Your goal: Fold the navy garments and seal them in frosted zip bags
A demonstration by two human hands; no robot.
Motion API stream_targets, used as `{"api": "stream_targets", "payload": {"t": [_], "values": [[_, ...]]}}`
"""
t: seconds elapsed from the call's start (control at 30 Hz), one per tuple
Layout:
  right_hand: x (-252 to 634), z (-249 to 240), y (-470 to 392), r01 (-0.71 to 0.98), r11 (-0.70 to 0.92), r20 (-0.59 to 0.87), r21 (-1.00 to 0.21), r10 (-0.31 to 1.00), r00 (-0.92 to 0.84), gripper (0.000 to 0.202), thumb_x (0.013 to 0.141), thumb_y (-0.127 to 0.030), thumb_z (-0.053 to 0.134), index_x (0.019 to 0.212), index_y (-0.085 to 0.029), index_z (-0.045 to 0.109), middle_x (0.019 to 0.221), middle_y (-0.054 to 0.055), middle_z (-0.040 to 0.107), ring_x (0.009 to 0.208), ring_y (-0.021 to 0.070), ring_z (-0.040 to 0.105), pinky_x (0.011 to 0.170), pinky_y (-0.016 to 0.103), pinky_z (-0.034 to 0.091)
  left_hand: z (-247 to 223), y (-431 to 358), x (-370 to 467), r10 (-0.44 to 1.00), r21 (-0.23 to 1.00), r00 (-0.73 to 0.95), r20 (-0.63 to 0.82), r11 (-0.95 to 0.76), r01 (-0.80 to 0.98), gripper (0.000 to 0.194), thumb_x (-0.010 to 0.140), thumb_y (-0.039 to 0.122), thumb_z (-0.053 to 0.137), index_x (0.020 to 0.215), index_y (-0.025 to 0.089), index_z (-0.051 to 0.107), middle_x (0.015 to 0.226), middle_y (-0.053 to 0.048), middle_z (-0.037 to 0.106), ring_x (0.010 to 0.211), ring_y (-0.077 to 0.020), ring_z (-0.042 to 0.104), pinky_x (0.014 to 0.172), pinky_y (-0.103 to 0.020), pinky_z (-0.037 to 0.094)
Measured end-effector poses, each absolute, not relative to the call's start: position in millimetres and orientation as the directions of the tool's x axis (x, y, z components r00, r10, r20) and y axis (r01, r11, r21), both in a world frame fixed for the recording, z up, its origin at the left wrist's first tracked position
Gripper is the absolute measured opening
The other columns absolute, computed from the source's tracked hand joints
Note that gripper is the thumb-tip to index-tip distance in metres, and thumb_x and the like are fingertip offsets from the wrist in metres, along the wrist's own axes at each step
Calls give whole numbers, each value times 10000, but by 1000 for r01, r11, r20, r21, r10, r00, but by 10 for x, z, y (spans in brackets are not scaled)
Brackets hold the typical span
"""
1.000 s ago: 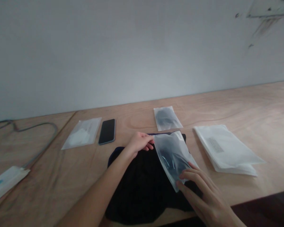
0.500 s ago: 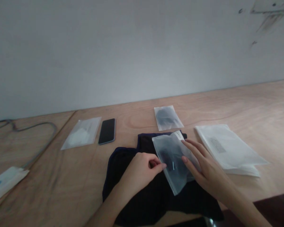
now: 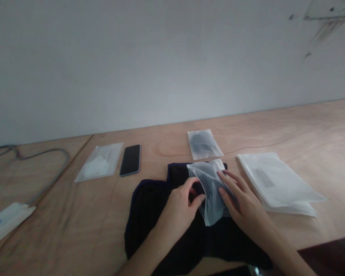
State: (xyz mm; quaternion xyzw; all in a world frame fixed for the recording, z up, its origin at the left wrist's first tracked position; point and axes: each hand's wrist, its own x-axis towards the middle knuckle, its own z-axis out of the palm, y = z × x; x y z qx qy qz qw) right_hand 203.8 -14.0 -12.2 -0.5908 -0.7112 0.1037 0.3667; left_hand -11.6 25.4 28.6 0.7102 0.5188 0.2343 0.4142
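Note:
A frosted plastic zip bag point(image 3: 214, 199) with something dark inside lies over a black cloth garment point(image 3: 152, 207) with blue edging. My left hand point(image 3: 186, 197) is at the bag's left edge, its thumb and fingers curled round the lip, where the mouth gapes. My right hand point(image 3: 241, 195) grips the bag's right side, with the thumb and fingers pressing the film. Whether the left fingertips reach inside the bag is hard to see. A white label shows at the bag's top corner.
On the wooden table point(image 3: 74, 214) lie a smartphone point(image 3: 130, 160), a clear bag with white contents point(image 3: 99, 163), a small bag with a dark item point(image 3: 204, 143) and a stack of frosted bags point(image 3: 278, 180). A power strip point(image 3: 8, 222) with a cable point(image 3: 54, 180) is at left.
My left hand has moved up and right along the bag's edge. The bag's mouth has parted and its upper film is lifted and folded rightward. My right hand stays on the bag.

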Motion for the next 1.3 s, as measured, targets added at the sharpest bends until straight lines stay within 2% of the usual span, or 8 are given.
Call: {"api": "stream_targets", "payload": {"t": [0.17,0.5,0.73,0.9,1.0,1.1,1.2,1.3], "values": [[1996,-121,-139,749,308,451,-586,892,-13,460,1088,-329,481,1542,-268,522,1521,173,518,1331,321,636,991,466,636,234,231,8,947,883,320,-41,-116,456,499,830,186,719,1312,287,637,940,16,714,592,-116,623,572,-224,469],[2142,-67,-42,724,330,502,-605,864,26,381,1054,-359,577,1419,-273,650,1389,145,621,1241,310,693,992,484,637,253,208,69,991,952,114,76,-106,286,254,814,213,724,1059,214,656,966,-27,687,910,-187,679,817,-296,559],[2545,71,-59,805,310,567,-507,823,41,298,1036,-374,604,1279,-265,739,1381,114,656,1176,305,721,979,507,641,437,61,31,999,995,9,-44,45,-89,331,799,243,767,1109,216,655,1123,-32,683,998,-186,734,850,-273,602],[3300,105,-139,865,315,636,-391,771,7,266,1022,-392,638,1228,-278,763,1406,96,662,1191,318,715,1019,524,598,387,-90,243,991,978,89,-99,113,-176,322,816,208,731,1121,228,629,1102,-23,688,972,-180,739,820,-262,600],[3802,0,-154,900,253,596,-355,803,9,261,1040,-374,612,1194,-249,782,1411,132,664,1184,313,722,1002,467,586,217,-143,359,973,990,192,-129,138,-37,316,823,155,675,1124,228,606,1116,-46,679,924,-189,738,762,-284,611],[4108,-69,-174,912,256,540,-320,840,-46,384,1029,-483,590,1300,-250,730,1424,155,639,1228,376,692,1036,538,573,86,-214,365,974,946,225,10,-82,314,369,843,93,628,1185,232,612,1171,-84,639,1025,-233,701,866,-381,621],[4075,41,-223,947,206,566,-248,824,-31,470,1018,-525,557,1429,-306,619,1501,138,568,1345,456,585,1125,694,471,120,-319,315,927,713,236,292,-375,593,452,884,72,602,1308,230,610,1335,-145,528,1226,-314,594,1027,-548,552],[3754,240,-222,931,259,569,-259,819,-70,361,1027,-424,572,1371,-336,637,1449,124,587,1311,396,610,1151,629,472,277,-391,334,822,524,350,449,-559,642,441,940,129,638,1362,253,609,1365,-142,498,1229,-320,558,1004,-550,554]]}}
